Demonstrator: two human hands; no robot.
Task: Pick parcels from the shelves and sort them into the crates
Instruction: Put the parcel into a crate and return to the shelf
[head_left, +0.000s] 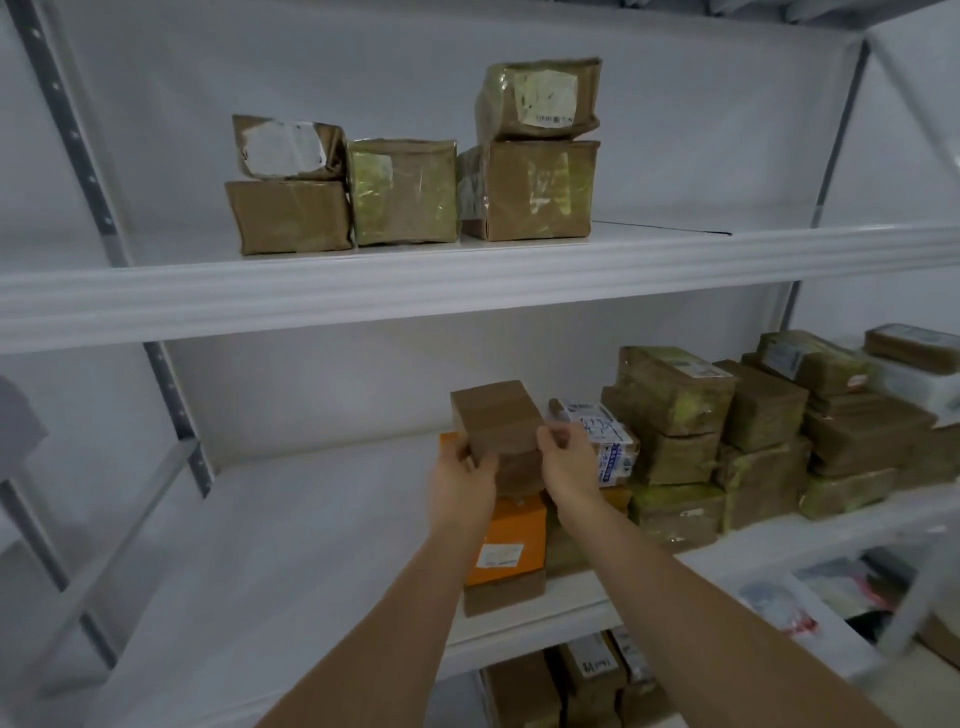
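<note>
A small brown cardboard parcel (496, 418) is held between both hands over the middle shelf (311, 525). My left hand (460, 475) grips its lower left side, thumb on the front. My right hand (566, 457) grips its right edge. Under it sits another brown box (519, 475), partly hidden, on top of an orange parcel (511, 545) with a white label. No crate is in view.
Several taped brown parcels (675, 410) are stacked along the right of the middle shelf, and a white-labelled one (605, 431) lies right beside my right hand. The upper shelf (415, 291) carries several brown boxes (402, 192). More parcels (582, 686) stand on the shelf below.
</note>
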